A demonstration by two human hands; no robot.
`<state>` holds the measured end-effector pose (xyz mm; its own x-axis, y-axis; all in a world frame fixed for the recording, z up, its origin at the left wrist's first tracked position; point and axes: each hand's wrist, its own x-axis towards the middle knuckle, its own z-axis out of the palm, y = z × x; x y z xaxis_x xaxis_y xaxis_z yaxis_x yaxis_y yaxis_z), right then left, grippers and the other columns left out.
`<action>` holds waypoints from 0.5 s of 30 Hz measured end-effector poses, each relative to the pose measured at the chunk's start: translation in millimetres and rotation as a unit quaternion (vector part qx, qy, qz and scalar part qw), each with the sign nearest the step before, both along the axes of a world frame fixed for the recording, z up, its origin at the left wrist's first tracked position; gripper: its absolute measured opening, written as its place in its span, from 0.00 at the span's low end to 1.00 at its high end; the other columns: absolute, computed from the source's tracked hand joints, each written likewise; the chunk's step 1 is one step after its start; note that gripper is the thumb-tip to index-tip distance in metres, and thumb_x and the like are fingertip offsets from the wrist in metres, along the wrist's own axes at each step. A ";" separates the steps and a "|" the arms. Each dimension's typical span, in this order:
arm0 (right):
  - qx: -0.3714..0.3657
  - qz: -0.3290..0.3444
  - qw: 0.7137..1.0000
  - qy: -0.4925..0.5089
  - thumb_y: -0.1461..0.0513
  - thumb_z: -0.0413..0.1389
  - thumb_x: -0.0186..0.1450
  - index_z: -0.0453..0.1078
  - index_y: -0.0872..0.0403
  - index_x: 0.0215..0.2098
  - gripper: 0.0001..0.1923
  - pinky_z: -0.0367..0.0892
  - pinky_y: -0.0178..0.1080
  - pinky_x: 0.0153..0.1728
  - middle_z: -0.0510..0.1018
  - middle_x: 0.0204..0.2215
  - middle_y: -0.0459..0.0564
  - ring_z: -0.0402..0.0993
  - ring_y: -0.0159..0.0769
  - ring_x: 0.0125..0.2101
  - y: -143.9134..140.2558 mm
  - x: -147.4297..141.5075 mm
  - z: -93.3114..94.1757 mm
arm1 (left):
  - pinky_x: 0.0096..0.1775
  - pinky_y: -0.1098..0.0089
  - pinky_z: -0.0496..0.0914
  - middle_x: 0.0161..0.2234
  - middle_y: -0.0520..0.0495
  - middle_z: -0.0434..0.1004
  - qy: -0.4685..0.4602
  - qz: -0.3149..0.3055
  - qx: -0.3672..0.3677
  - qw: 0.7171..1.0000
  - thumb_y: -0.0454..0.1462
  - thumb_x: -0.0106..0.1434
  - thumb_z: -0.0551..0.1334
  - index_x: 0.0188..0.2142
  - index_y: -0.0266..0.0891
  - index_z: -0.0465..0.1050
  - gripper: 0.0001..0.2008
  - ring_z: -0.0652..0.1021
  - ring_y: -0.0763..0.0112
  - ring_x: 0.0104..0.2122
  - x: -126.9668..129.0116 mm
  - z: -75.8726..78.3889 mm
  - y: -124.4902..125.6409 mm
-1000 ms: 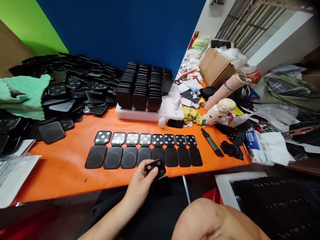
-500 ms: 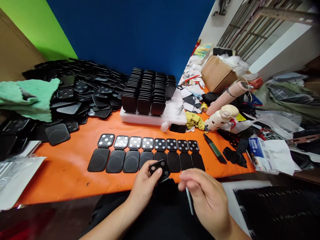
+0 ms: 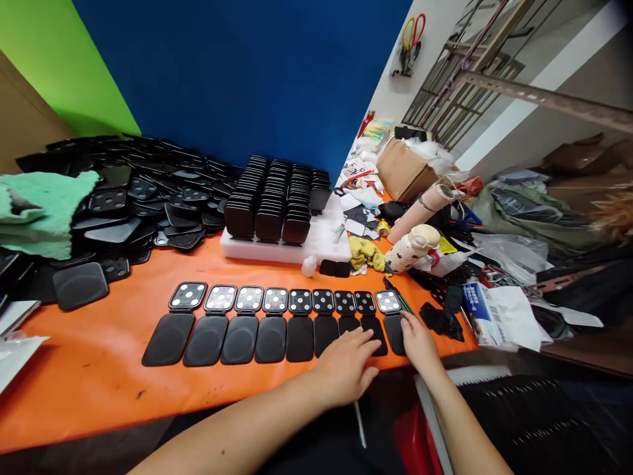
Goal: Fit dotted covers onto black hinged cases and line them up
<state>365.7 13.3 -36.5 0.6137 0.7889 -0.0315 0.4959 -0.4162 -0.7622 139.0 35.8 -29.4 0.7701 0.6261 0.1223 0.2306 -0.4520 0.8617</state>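
A row of several opened black folding pieces (image 3: 277,320) lies on the orange table (image 3: 99,369), each with a dotted square top half and a plain rounded bottom half. My left hand (image 3: 346,366) rests flat near the table's front edge, fingers on the lower halves of the pieces toward the right. My right hand (image 3: 418,340) touches the rightmost piece (image 3: 390,316), fingertips on its lower half. Neither hand holds anything.
A white foam tray (image 3: 326,241) with upright stacks of black pieces stands behind the row. A large heap of loose black pieces (image 3: 128,204) and a green cloth (image 3: 44,211) fill the left. Clutter, a bottle (image 3: 410,247), a cardboard box (image 3: 403,171) and papers crowd the right.
The piece my left hand held now lies at the right end of the row. Both hands moved forward onto the table, and the right hand came up from my lap.
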 end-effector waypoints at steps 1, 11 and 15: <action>0.013 0.002 1.000 0.009 0.56 0.52 0.55 0.74 0.57 0.38 0.18 0.53 0.55 0.54 0.74 0.43 0.61 0.65 0.53 0.48 2.6 1.5 -2.5 | 0.59 0.52 0.51 0.60 0.44 0.60 0.009 -0.017 0.019 1.000 0.38 0.57 0.60 0.56 0.43 0.62 0.26 0.59 0.56 0.59 3.1 -2.0 0.0; 0.106 0.065 0.845 0.520 0.47 0.45 0.64 0.69 0.50 0.49 0.24 0.64 0.46 0.51 0.67 0.55 0.52 0.63 0.40 0.54 -8.5 -46.3 49.8 | 0.59 0.52 0.45 0.61 0.41 0.56 0.139 -0.096 0.288 0.942 0.50 0.62 0.51 0.60 0.34 0.54 0.32 0.52 0.57 0.61 30.4 -9.4 4.8; 0.121 0.033 0.778 0.616 0.55 0.55 0.61 0.71 0.52 0.45 0.16 0.66 0.42 0.48 0.71 0.51 0.51 0.67 0.38 0.51 -3.0 -63.0 60.7 | 0.58 0.50 0.42 0.58 0.39 0.62 0.146 -0.109 0.321 0.930 0.52 0.61 0.52 0.56 0.32 0.60 0.31 0.54 0.54 0.60 43.8 -19.0 4.2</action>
